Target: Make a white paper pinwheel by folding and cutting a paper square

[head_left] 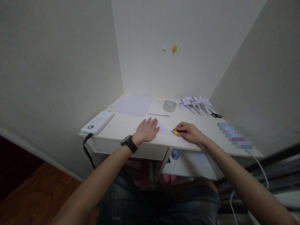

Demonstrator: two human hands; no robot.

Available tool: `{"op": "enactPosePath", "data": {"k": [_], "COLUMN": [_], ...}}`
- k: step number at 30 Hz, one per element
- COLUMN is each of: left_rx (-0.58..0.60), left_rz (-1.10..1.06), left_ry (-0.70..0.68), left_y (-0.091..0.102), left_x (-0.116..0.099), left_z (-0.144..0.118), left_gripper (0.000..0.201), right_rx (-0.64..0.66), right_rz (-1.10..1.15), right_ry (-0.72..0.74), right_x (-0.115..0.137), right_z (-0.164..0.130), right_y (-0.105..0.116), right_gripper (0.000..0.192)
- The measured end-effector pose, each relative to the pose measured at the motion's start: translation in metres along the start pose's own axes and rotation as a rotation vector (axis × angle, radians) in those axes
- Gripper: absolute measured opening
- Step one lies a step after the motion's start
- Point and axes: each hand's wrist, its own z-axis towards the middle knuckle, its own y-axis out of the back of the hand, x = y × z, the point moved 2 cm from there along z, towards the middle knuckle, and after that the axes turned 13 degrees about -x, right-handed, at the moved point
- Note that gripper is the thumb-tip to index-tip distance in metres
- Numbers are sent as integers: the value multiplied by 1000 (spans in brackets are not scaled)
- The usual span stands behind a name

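My left hand (147, 129) lies flat with fingers apart on a piece of white paper (164, 128), which looks folded into a triangle. Part of the paper is hidden under that hand. In my right hand (190, 132) is a yellow and black utility knife (175, 132), held between thumb and fingers. Its tip meets the paper's right-hand corner; whether the blade is inside a fold I cannot tell. Behind the hands lies a thin white strip or stick (158, 115).
On the desk (126, 125) are a stack of paper (133, 104), tape rolls (169, 106), several paper pinwheels (195, 103) and black scissors (216, 115). A white power bank-like device (97, 122) with a black strap stands left; a blurred phone-like object (235, 136) with a cable lies right.
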Motion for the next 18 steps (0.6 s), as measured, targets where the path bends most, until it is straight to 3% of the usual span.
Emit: {"op": "enactPosePath", "data": {"k": [12,18], "left_rx": [-12,-10], "left_rz": [-12,-2], "left_ry": [-6,-9], "left_y": [-2,0], "left_x": [1,-1], "left_z": [1,0], "left_gripper": [64,64], "right_rx": [-25,37], "right_rz": [-13,69], "right_ry": [-24,-44], "right_x": [0,-2], "right_z": [0,2], "right_y": [-2,2], "right_gripper": [25,25]}}
